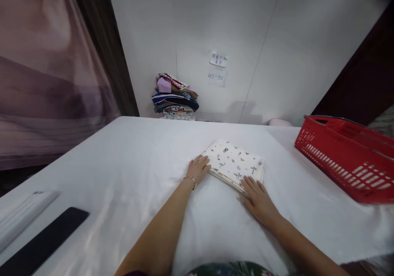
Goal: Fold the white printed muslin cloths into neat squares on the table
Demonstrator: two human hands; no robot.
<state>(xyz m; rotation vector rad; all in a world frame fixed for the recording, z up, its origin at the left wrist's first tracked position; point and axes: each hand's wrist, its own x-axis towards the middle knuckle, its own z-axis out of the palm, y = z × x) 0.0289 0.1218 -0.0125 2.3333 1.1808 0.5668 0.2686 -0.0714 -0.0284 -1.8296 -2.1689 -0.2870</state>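
Note:
A folded white cloth with small printed motifs (234, 161) lies in the middle of a table covered with a white sheet (123, 161). My left hand (198, 168), with a thin bracelet on its wrist, rests at the cloth's near left corner, fingers stretched onto its edge. My right hand (257, 196) lies flat at the cloth's near right edge, fingertips touching it. Neither hand grips the cloth.
A red plastic basket (347, 157) stands at the table's right edge. A stack of folded coloured fabrics (175, 97) sits at the far edge against a white wall with paper notes (218, 67). A dark flat object (43, 243) and a white bar (21, 214) lie near left.

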